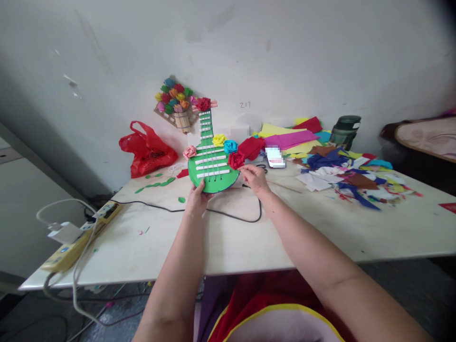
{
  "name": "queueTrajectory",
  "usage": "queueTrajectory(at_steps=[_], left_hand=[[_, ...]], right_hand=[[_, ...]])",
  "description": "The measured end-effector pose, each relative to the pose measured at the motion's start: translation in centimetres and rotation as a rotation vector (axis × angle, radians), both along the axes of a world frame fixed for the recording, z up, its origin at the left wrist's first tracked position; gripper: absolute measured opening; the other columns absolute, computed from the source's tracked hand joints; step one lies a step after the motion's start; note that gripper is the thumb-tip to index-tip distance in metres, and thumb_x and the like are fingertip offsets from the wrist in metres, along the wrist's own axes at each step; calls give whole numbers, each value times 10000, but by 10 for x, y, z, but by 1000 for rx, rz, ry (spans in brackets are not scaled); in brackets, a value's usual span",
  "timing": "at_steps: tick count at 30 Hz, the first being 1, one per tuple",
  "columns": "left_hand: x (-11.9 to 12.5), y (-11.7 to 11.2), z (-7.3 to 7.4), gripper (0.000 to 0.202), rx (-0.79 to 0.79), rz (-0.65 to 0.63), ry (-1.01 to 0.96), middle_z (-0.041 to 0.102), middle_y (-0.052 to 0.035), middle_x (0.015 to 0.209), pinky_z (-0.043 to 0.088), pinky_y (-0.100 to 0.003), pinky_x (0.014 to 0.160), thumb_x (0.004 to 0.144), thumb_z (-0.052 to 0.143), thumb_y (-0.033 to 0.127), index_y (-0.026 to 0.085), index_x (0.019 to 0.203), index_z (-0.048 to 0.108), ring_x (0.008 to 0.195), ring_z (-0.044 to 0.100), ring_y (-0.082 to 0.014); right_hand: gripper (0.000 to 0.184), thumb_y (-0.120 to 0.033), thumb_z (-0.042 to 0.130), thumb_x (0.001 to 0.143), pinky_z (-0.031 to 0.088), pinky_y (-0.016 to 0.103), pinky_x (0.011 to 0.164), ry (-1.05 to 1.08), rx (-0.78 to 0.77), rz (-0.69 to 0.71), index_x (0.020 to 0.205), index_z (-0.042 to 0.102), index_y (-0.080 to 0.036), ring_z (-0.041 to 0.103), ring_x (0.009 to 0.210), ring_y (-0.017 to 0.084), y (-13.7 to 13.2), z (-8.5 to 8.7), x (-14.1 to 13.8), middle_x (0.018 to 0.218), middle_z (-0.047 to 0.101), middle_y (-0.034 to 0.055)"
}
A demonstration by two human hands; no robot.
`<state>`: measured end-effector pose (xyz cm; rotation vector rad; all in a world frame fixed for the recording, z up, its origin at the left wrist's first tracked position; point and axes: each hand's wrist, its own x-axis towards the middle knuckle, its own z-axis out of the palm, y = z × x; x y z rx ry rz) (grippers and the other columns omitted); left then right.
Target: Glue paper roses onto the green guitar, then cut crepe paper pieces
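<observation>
The green paper guitar [213,164] stands tilted up over the far middle of the worktop [245,251], its face toward the wearer; whether its lower edge touches the surface I cannot tell. The left hand [197,198] grips that lower edge, thumb on the front and the other fingers behind, while the right hand [255,179] has its fingers drawn narrow at the lower edge of the red flower [235,160] on the guitar's right side; whether they pinch the petals or only touch them is unclear. A hard tug or push there could crush the folds or loosen the flower, if its bond is weak. With the hold so low, the long neck might tip or the body bend, should the board be thin. The left thumb sits close to the lower ends of the strings [209,177], so a slip could snag one. Below, the black cable [249,221] loops across the worktop near both hands and could catch a wrist. Setting the guitar down carelessly could also crease the loose green cut-outs [162,183] to the left or land on the thin stick [287,186] to the right.
</observation>
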<state>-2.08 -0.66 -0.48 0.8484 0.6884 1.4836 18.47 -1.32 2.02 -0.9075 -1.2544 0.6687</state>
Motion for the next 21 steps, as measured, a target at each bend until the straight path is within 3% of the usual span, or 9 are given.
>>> queueTrajectory(at_steps=[10, 21], left_hand=[[0, -2, 2, 386, -25, -10, 28, 646, -30, 835, 505, -217, 462, 731, 658, 268, 205, 1080, 503, 563, 602, -115], [3, -5, 4, 356, -61, -6, 32, 653, -35, 821, 503, -219, 439, 735, 646, 235, 197, 1067, 521, 554, 591, -120]], right_hand=[[183, -364, 545, 686, 352, 243, 469, -47, 25, -7, 637, 585, -192, 424, 439, 112, 2, 1, 2, 440, 434, -47], [217, -372, 500, 734, 346, 251, 532, -362, 67, -217, 708, 635, -204, 469, 511, 146, 6, -1, 9, 497, 521, -13]])
